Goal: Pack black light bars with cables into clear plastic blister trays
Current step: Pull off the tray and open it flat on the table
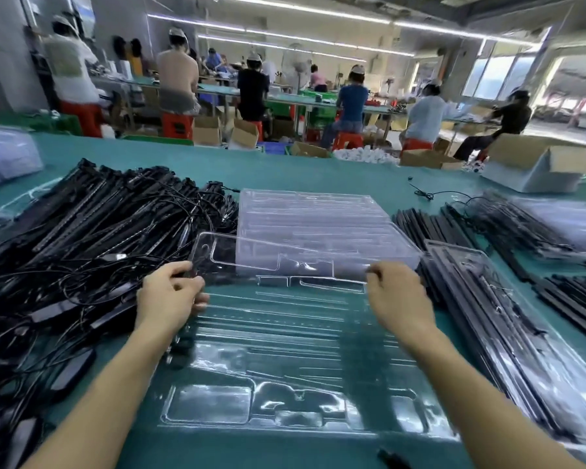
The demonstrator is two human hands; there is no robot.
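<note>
A clear blister tray (278,336) lies open in front of me on the green table. My left hand (170,292) pinches its far left edge and my right hand (398,292) pinches its far right edge. The hinged far flap (237,258) is lifted a little off the table. Behind it stands a stack of empty clear trays (318,221). A big tangled heap of black light bars with cables (88,238) covers the left side. On the right lie filled, closed trays (494,319) holding black bars.
More black bars (508,225) lie in rows at the right, some under plastic. A cardboard box (538,160) stands at the far right. A bagged stack of plastic (4,157) sits far left. Other workers sit at benches behind the table. A loose cable (423,194) lies beyond the trays.
</note>
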